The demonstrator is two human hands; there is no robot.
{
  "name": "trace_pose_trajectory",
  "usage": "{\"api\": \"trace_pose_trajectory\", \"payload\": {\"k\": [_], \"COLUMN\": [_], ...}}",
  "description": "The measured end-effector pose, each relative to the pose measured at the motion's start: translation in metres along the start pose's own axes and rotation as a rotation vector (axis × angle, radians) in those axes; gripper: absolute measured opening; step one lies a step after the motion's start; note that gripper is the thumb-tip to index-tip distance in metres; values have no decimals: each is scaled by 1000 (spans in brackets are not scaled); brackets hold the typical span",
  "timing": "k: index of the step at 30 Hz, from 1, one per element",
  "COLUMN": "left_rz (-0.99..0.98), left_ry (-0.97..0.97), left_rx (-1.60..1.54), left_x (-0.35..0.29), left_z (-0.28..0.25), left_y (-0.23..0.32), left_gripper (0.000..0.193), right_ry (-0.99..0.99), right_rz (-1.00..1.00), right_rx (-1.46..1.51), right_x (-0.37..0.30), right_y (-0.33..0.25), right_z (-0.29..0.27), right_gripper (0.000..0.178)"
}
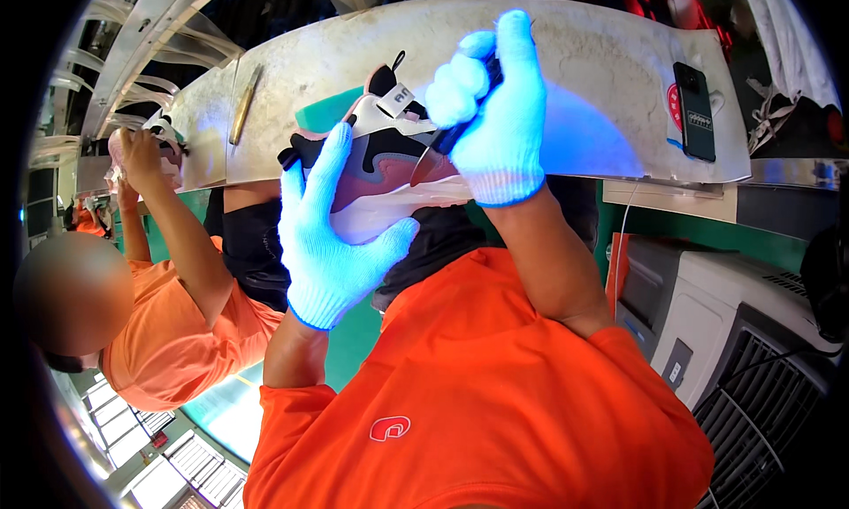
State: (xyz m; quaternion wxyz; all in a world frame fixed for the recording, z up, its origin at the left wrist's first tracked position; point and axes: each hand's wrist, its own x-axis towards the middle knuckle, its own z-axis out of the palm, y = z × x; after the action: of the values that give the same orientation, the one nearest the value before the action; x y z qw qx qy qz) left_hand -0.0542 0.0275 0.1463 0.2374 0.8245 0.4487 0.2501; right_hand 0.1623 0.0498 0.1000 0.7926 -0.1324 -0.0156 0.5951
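A pink, white, black and grey sneaker (pixel 389 168) with a pale sole is tilted on its side at the table's near edge. My left hand (pixel 332 235), in a white glove lit blue, holds it with the fingers along the heel end and the thumb below the sole. In my right hand (pixel 504 111), gloved alike, is a knife (pixel 428 164) with a dark handle, the fist closed round it and the thumb raised. Its short blade points down at the shoe's side near the sole; whether it touches cannot be made out.
A worn pale table (pixel 601 45) spans the front. A slim brass-coloured tool (pixel 246 107) lies left, a teal piece (pixel 329 111) behind the sneaker, a black phone (pixel 696 111) right. A co-worker (pixel 177 332) handles a pink shoe at left. A grey machine (pixel 707 306) stands lower right.
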Motion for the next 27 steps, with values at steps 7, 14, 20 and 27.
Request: {"api": "trace_pose_trajectory", "payload": {"k": [7,14,20,27], "left_rz": [51,61,-185,68], "left_ry": [32,-18,-159,-327], "left_rx": [55,-38,-479,16], "left_x": [-7,7,37,76], "left_z": [1,0,16,-8], "left_y": [3,-15,-88,-46], "left_gripper": [105,105,109,102], "right_ry": [-17,187,174,267], "right_rz": [42,-208,-49,-233], "right_rx": [-96,-595,-631,-602], "right_x": [1,8,56,-18], "right_y": [-3,26,-91,-118], "right_z": [3,35,-31,-115], "right_gripper": [40,36,32,11]}}
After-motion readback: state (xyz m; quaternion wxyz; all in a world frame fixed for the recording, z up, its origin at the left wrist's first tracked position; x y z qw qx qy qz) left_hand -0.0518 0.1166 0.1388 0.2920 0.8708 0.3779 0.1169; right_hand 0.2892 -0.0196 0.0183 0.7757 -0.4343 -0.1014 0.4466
